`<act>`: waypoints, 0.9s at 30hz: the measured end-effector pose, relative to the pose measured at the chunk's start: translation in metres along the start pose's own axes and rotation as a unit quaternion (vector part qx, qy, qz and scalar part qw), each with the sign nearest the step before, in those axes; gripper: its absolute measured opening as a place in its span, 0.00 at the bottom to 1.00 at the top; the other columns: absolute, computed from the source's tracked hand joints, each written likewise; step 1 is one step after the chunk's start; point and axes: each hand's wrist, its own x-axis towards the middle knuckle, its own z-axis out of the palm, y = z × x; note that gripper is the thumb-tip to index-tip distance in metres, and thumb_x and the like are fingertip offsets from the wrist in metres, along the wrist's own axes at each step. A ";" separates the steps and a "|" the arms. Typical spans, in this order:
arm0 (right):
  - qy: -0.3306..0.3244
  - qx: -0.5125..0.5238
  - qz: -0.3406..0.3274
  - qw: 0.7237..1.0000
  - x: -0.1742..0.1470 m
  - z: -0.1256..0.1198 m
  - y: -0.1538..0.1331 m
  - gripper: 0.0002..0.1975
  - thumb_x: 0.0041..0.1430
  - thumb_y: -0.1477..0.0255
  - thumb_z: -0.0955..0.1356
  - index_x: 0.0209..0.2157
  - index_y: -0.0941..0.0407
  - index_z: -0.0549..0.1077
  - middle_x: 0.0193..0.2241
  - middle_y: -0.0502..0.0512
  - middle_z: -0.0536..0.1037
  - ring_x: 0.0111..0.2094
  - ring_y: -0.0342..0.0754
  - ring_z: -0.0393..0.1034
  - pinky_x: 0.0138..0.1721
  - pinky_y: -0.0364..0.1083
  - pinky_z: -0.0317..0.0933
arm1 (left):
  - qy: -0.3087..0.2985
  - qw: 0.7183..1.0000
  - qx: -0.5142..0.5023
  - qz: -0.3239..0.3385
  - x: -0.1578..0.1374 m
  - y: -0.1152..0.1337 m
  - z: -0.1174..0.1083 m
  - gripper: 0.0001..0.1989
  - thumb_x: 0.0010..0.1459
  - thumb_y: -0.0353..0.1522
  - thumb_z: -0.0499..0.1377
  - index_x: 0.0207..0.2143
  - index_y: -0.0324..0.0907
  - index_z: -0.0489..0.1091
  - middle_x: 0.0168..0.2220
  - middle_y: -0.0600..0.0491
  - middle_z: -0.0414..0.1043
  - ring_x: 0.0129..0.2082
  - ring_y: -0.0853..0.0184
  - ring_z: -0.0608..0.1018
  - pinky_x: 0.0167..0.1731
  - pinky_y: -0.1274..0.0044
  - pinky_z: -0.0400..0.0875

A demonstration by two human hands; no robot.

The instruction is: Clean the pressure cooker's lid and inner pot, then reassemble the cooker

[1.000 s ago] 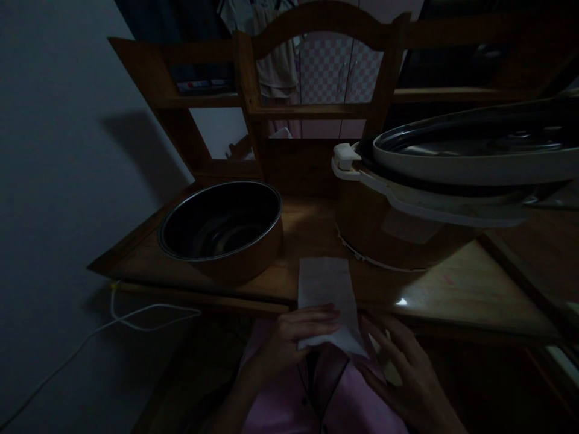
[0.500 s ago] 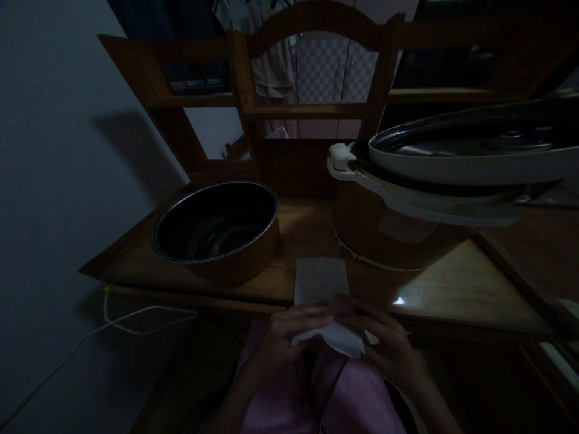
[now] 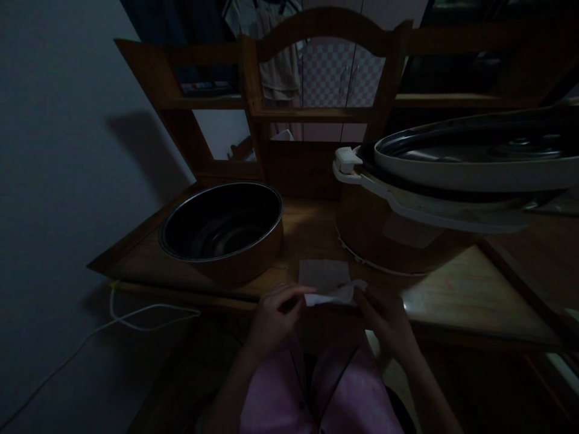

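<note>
A thin white tissue is stretched between my two hands at the front edge of the desk. My left hand pinches its left end between thumb and fingers. At the other end, my right hand is closed on the tissue's right side. Just beyond, a second flat white sheet of tissue lies on the wood, partly covered by the held one. The round inner pot of a cooker, dark inside, stands to the left of my hands.
A large rice cooker with its lid raised stands at the right on the wooden desk. Wooden shelving rises behind. A white cable hangs by the wall at the left.
Both hands have moved forward and apart. The tissue, earlier bunched and drooping between them, is now drawn out into a narrow strip. The view has shifted slightly.
</note>
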 end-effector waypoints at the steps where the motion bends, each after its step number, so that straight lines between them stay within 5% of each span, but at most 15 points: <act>1: 0.004 -0.012 0.011 1.000 0.006 0.002 -0.001 0.25 0.67 0.52 0.64 0.23 0.57 0.70 0.20 0.48 0.68 0.25 0.44 0.65 0.25 0.41 0.55 | 0.013 0.999 -0.004 -0.043 0.004 0.001 0.003 0.10 0.64 0.35 0.60 0.44 0.47 0.80 0.44 0.53 0.82 0.45 0.65 0.82 0.47 0.76 0.73; 6: 0.023 -0.068 0.041 0.997 0.032 0.006 0.002 0.23 0.65 0.52 0.65 0.28 0.57 0.76 0.24 0.51 0.76 0.28 0.49 0.71 0.30 0.44 0.59 | 0.067 0.985 -0.049 -0.152 0.025 -0.006 0.014 0.15 0.61 0.43 0.61 0.38 0.41 0.78 0.38 0.51 0.82 0.40 0.63 0.83 0.40 0.78 0.75; 12: 0.024 -0.087 0.061 0.994 0.044 0.007 0.002 0.18 0.65 0.56 0.66 0.36 0.54 0.81 0.34 0.56 0.83 0.38 0.57 0.79 0.36 0.48 0.67 | 0.080 0.982 -0.001 -0.170 0.038 -0.015 0.018 0.16 0.62 0.44 0.58 0.34 0.41 0.77 0.33 0.50 0.81 0.36 0.63 0.83 0.36 0.78 0.72; 27: 0.062 -0.187 0.047 0.979 0.050 0.018 0.003 0.15 0.67 0.62 0.64 0.34 0.53 0.80 0.33 0.56 0.83 0.34 0.54 0.79 0.32 0.47 0.63 | 0.059 0.963 0.159 -0.211 0.050 -0.012 0.018 0.17 0.65 0.42 0.54 0.29 0.43 0.73 0.23 0.55 0.72 0.24 0.69 0.74 0.26 0.78 0.54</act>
